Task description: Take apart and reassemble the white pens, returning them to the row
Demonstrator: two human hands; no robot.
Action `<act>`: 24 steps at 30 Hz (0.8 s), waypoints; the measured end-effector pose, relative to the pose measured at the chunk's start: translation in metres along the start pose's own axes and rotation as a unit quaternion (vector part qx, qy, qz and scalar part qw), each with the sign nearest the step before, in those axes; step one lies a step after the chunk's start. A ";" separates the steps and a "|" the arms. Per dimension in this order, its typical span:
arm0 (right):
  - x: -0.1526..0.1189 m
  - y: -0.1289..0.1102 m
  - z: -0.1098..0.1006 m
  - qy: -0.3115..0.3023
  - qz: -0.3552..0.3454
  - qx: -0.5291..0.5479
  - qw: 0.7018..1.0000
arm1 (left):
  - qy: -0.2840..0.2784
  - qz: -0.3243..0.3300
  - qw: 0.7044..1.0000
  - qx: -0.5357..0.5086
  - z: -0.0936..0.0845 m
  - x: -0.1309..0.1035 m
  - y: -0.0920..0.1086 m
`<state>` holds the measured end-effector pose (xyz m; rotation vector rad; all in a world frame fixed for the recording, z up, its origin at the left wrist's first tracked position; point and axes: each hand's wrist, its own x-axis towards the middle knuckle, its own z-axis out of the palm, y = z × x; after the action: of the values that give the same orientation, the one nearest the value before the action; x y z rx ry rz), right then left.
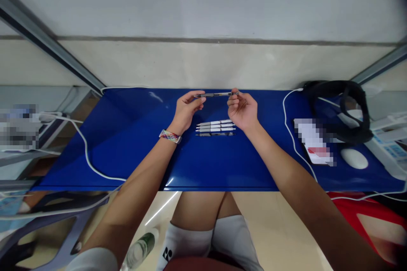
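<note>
A dark pen is held level above the back part of the blue table. My left hand pinches its left end between thumb and fingers, and a patterned band circles that wrist. At the pen's right end, my right hand has its fingertips closed on it, the palm turned partly up. Below the held pen, several pens lie side by side on the table: white and grey ones and, nearest the front, a dark one.
At the right are a black headset strap, a blurred-out phone, a white mouse and a white cable. Another cable crosses the table's left side. A bottle is on the floor below.
</note>
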<state>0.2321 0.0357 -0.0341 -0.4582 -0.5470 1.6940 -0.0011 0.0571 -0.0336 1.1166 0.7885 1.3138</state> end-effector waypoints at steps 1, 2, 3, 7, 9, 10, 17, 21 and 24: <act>-0.001 0.000 0.000 0.006 -0.005 -0.011 1.000 | 0.000 0.001 1.000 0.000 0.000 0.000 0.000; -0.002 0.000 0.001 0.015 -0.011 -0.025 1.000 | 0.001 0.001 1.000 0.000 0.000 0.000 0.000; -0.002 0.000 0.002 0.025 -0.018 -0.041 0.999 | 0.002 0.002 1.000 0.001 0.000 0.001 -0.001; -0.002 0.000 -0.001 0.029 -0.043 -0.113 0.992 | 0.002 0.001 1.000 0.001 0.000 0.001 -0.001; 0.000 0.000 -0.005 0.015 -0.050 -0.139 0.989 | -0.002 0.002 1.000 0.000 0.000 0.000 -0.001; 0.000 0.000 -0.007 0.009 -0.053 -0.150 0.987 | -0.003 0.003 1.000 0.000 0.000 0.000 0.000; 0.001 -0.001 -0.007 0.022 -0.058 -0.170 0.984 | -0.003 0.004 1.000 0.000 0.001 -0.001 0.002; -0.001 0.000 -0.004 0.037 -0.048 -0.170 0.984 | -0.002 0.005 1.000 0.002 0.000 0.000 0.002; -0.002 0.000 -0.001 0.030 -0.048 -0.162 0.985 | 0.004 0.009 1.000 0.002 0.000 0.001 0.002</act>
<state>0.2332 0.0335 -0.0353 -0.7035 -0.7928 1.4977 -0.0015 0.0574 -0.0319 1.1239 0.7894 1.3326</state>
